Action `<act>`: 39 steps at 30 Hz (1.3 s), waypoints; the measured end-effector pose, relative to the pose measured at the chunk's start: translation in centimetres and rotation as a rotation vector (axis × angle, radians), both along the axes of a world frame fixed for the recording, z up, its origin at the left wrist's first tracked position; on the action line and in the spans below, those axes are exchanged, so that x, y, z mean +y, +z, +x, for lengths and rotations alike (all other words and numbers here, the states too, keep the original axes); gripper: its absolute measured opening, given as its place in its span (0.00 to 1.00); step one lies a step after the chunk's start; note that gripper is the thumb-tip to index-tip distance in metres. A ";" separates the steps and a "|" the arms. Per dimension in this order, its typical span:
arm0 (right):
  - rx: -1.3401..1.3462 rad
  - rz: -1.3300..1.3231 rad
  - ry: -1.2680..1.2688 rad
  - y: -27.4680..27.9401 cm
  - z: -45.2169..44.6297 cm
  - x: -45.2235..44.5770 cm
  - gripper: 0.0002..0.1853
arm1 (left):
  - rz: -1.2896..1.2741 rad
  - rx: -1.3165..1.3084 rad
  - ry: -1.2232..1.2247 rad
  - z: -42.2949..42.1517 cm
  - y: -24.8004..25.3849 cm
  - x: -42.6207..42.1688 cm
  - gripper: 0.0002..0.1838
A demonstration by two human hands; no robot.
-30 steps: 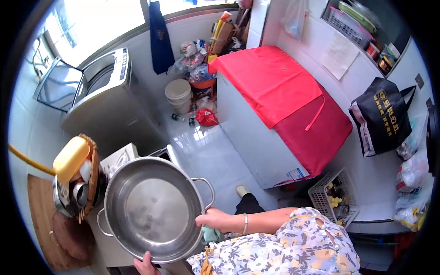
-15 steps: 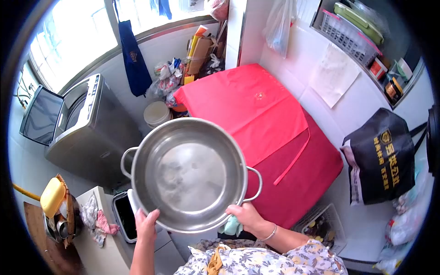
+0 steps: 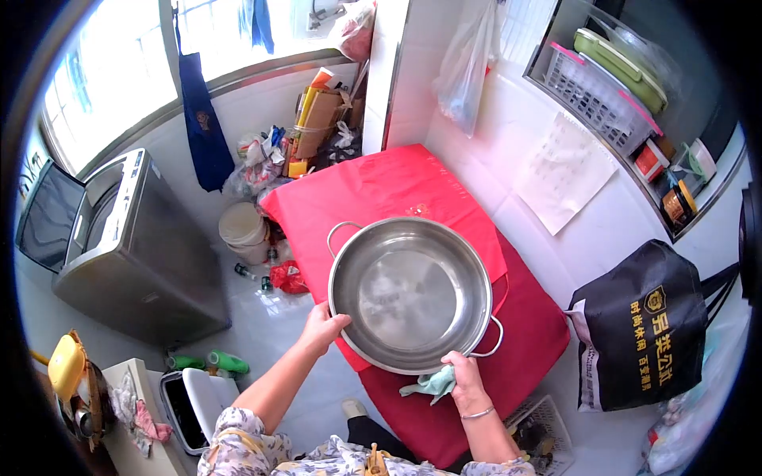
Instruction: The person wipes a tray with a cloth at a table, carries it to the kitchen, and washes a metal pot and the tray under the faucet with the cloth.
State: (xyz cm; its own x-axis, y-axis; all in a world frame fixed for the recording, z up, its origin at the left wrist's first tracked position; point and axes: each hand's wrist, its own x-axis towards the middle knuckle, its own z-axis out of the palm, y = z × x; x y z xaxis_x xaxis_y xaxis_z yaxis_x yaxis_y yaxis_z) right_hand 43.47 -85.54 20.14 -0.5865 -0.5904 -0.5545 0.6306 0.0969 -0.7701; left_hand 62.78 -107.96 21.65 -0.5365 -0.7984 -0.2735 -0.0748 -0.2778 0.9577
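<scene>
A wide two-handled stainless steel pot [image 3: 409, 293] is over the red-covered table, its inside facing me with pale, cloudy patches on the bottom. My left hand [image 3: 324, 328] grips its left side, thumb over the rim. At the lower right, near one loop handle, my right hand [image 3: 466, 374] holds the rim. A light green cloth [image 3: 432, 385] hangs from under my right hand. Whether the pot rests on the table or is just above it, I cannot tell.
The table wears a red cover [image 3: 381, 186]. To the left stand a washing machine [image 3: 147, 246] with its lid up, a white bucket [image 3: 244, 230] and a bin [image 3: 178, 412]. A black bag [image 3: 643, 325] hangs at right; a basket [image 3: 548, 432] sits below.
Both hands have carried the pot rightward, from beside the table's left edge to over the red cover. My view has shifted, showing more floor, bottles and the bin's white lid.
</scene>
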 end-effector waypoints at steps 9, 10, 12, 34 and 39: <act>-0.009 0.038 -0.128 -2.7 -1.8 0.9 0.11 | -0.064 -0.043 -0.168 -3.0 -1.6 -2.2 0.20; -0.007 0.045 -0.124 -3.1 -1.6 0.3 0.13 | -0.019 -0.054 -0.196 -2.4 -0.8 -2.1 0.22; 0.035 -0.063 -0.164 0.2 1.6 -0.5 0.13 | -0.072 -0.086 -0.204 -1.4 0.4 -1.4 0.33; -0.413 -0.101 1.164 5.2 55.9 -2.7 0.15 | -0.441 -1.244 1.523 59.4 3.6 49.5 0.16; -0.594 0.017 1.686 8.6 77.7 7.1 0.21 | -0.289 -1.367 1.361 63.1 1.7 56.3 0.19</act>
State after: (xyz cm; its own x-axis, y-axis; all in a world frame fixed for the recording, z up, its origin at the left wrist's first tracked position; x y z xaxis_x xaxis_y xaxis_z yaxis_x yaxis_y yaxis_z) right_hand 121.21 -78.45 28.74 0.8459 -0.2737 -0.4578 0.0159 0.8708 -0.4913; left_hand 125.89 -51.65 23.30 0.8030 -0.5201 0.2908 -0.5934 -0.6529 0.4707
